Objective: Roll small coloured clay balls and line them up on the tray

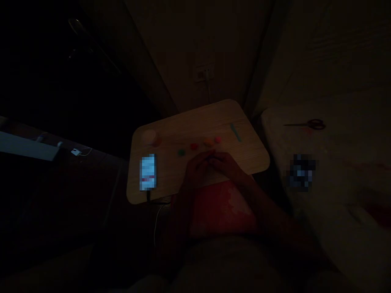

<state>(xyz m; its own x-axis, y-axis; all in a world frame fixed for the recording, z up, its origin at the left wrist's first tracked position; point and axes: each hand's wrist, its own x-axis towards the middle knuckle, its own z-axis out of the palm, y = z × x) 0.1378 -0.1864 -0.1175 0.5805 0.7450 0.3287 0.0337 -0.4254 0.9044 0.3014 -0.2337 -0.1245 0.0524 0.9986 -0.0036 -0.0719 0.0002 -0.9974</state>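
Note:
In dim light, my left hand [196,163] and my right hand [225,163] meet over the near edge of a small wooden table [171,179]. Their fingers are curled and pressed together at the tips; whatever lies between them, if anything, is hidden. Just beyond the fingers is a loose row of small soft-looking lumps: a green one [181,152], a red one [194,146], an orange one [208,142] and a pink one [217,139]. Farther right lies a flat teal strip-like tool [236,132].
A pale round container [150,137] stands at the table's left, behind a lit phone [148,171] with a cable. On the pale surface at right lie scissors [305,124] and a blurred dark object [302,173]. A wall socket [204,73] holds a plugged cord.

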